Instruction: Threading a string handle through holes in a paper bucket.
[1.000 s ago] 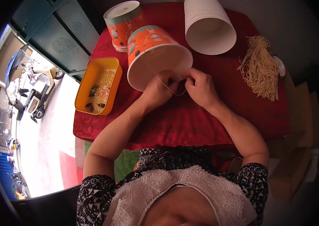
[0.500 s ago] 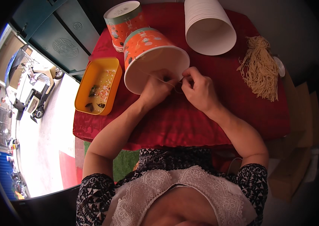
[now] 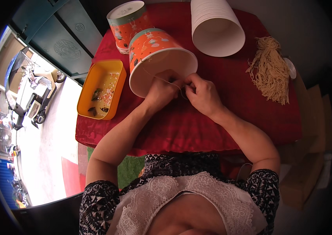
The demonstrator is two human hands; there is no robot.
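Observation:
An orange paper bucket point(image 3: 156, 42) with a green band lies tipped on its side, its white mouth facing me. A thin tan string point(image 3: 149, 73) runs from near its rim across the opening to my hands. My left hand point(image 3: 162, 89) is closed on the string in front of the bucket's mouth, fingers curled and partly hidden. Right beside it, my right hand point(image 3: 205, 96) pinches the string with thumb and fingertips, close against the left fingers. A small loop of string hangs between the hands. Anything else in the fingertips is too small to make out.
A yellow tray point(image 3: 82, 100) with small beads and dark bits stands left. Behind are upturned orange buckets point(image 3: 125, 27) and a stack of white buckets point(image 3: 213, 19) on its side. A bundle of tan string point(image 3: 269, 70) lies right on the red tablecloth point(image 3: 228, 135).
My right hand has moved slightly left, its fingertips now meeting my left hand. The bucket and my left hand have hardly moved.

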